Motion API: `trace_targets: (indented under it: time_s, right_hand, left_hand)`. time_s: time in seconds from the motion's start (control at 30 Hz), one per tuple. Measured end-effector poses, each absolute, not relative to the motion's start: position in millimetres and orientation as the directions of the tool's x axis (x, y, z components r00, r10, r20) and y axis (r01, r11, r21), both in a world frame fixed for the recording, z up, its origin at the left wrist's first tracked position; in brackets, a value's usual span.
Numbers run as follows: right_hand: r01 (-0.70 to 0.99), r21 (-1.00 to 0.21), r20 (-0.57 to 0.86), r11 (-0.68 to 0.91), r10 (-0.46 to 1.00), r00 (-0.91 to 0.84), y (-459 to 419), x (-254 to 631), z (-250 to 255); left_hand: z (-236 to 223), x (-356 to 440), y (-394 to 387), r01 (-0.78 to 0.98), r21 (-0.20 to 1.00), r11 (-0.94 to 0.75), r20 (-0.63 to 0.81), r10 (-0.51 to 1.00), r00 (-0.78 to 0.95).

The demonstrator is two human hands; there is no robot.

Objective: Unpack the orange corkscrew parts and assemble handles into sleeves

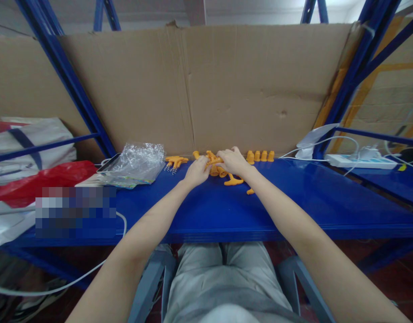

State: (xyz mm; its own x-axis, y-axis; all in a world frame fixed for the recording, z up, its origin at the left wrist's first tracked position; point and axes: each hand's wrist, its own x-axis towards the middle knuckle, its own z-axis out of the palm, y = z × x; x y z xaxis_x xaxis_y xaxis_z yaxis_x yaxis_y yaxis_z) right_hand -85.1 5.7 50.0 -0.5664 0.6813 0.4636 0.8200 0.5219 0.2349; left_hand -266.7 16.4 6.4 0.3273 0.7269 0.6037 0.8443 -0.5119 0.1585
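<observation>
Both my hands reach to the back of the blue table. My left hand [197, 172] and my right hand [236, 162] are closed on the two ends of an orange plastic corkscrew part [215, 162]; fingers hide much of it. Beneath and around them lies a small heap of orange plastic parts [217, 171]. Nearer to me is a T-shaped orange handle [233, 180], and another orange piece [250, 191] is partly covered by my right forearm. To the left, several orange corkscrews [175, 161] lie together, their metal spirals towards me. Several orange bell-shaped sleeves [260, 156] stand in a row at right.
A cardboard sheet [226, 85] closes off the back, between blue metal posts [71, 85]. Left are a clear plastic bag [139, 163], a red bag [51, 179] and a white cable [123, 220]. A white power strip [361, 161] with cables lies at right.
</observation>
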Motion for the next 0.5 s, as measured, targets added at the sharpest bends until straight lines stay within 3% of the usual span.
trace_targets:
  time_s: [0.17,0.5]
  right_hand:
    - [0.828,0.224,0.405,0.514,0.724,-0.559,2.4,-87.5,52.8]
    - [0.832,0.231,0.547,0.504,0.640,-0.540,1.4,-85.1,56.7]
  left_hand:
    - [10.6,-266.8,9.6,0.897,0.021,-0.441,0.590,0.730,0.345]
    - [12.5,-267.6,16.9,0.876,0.244,-0.416,0.585,0.784,0.209]
